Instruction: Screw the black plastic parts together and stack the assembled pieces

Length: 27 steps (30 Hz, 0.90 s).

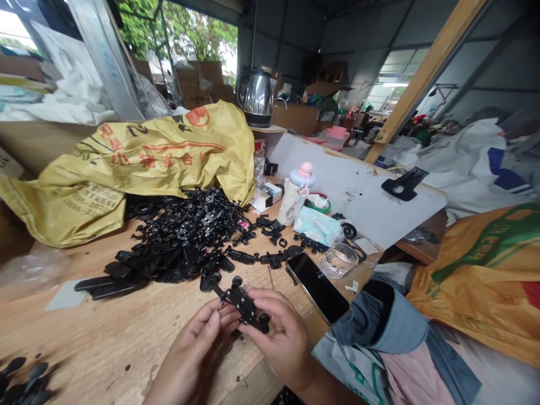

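Both my hands are close together above the front of the wooden table (105,337). They hold a small black plastic assembly (242,304) with round knobs at its ends and small shiny screws on its face. My right hand (282,326) pinches its right side between thumb and fingers. My left hand (206,326) is closed at its left end, thumb against the fingers, whose tips are partly hidden. Just beyond lies a large heap of black plastic parts (185,236), with several loose ones along its right edge.
A black phone (318,287) lies right of my hands, near a clear glass (338,259) and a bottle with a pink lid (295,194). A yellow woven sack (169,152) covers the heap's back. Folded clothing (392,320) sits at the right. More black pieces (27,382) are front left.
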{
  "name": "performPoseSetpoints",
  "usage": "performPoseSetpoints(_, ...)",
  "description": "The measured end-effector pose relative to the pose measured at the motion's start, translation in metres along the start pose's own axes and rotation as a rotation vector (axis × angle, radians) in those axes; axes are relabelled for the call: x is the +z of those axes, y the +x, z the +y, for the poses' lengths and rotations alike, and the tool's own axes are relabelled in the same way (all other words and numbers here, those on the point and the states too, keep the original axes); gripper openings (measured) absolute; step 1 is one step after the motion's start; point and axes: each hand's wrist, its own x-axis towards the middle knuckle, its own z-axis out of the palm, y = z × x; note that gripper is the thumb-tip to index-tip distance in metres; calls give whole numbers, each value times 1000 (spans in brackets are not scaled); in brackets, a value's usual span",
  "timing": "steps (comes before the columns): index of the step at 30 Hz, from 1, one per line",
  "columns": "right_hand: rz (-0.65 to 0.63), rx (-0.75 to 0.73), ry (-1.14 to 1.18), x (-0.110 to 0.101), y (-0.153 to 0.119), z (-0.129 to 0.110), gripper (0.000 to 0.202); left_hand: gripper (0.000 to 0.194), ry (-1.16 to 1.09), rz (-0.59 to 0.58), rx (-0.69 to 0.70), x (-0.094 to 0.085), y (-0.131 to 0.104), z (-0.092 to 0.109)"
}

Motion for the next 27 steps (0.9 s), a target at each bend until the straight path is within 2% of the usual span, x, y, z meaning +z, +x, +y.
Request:
performPoseSetpoints(4,-24,64,29,0,-1,2,36,43,38,52,127,2,5,6)
performPoseSetpoints(7,-165,108,33,-8,8,-1,29,53,351,177,421,-3,9,28)
performPoseSetpoints(8,-230,123,53,-11,12,-3,26,53,519,166,495,-4,10,37)
performPoseSetpoints(9,-299,135,88,-14,16,-4,23,50,691,100,515,-6,10,46)
performPoseSetpoints(10,-370,143,129,-17,21,-6,20,45,845,-14,478,-6,10,54)
performPoseSetpoints(12,-473,142,177,-20,28,-7,17,36,1025,-278,314,-6,9,66)
performPoseSetpoints(13,-483,138,159,-21,29,-7,18,36,1045,-361,250,-4,10,69)
performPoseSetpoints(15,-405,132,51,-19,29,-7,22,43,1017,-386,209,-2,11,68)
performPoseSetpoints(18,-183,164,-130,-13,22,-6,31,47,907,-266,221,1,17,58)
performPoseSetpoints(20,-97,172,-226,-8,17,-4,30,47,861,-219,219,3,21,50)
performPoseSetpoints(27,-33,17,-412,-7,19,-1,10,50,805,-110,221,4,26,45)
